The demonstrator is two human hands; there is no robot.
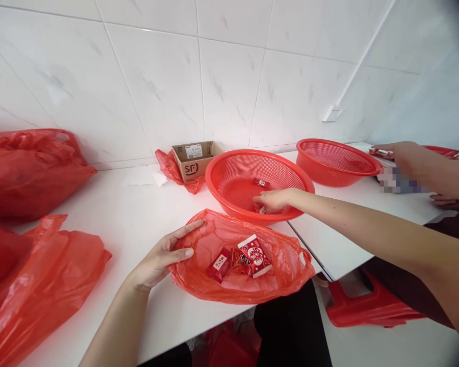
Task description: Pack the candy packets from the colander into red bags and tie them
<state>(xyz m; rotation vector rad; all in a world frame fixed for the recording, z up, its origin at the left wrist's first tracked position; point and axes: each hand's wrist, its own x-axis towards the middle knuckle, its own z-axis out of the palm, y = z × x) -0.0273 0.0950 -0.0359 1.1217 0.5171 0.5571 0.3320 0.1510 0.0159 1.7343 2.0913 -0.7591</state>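
My left hand [163, 255] grips the left rim of an open red plastic bag [286, 265] lying on the white table [137, 214]. Inside the bag lie a red-and-white box [254, 255], a small red packet [219, 265] and another wrapped sweet [237, 260]. My right hand [272, 200] reaches into the nearer red mesh basket [233, 176] and its fingers close on a small packet [260, 208]. One more small red packet [260, 182] lies on the basket's floor.
A second red basket [334, 160] stands at the right, with another person's hand [396, 152] and forearm beyond it. A small cardboard box [193, 159] sits by the tiled wall. Bulky red bags [30, 173] fill the left. A red stool [367, 306] stands below.
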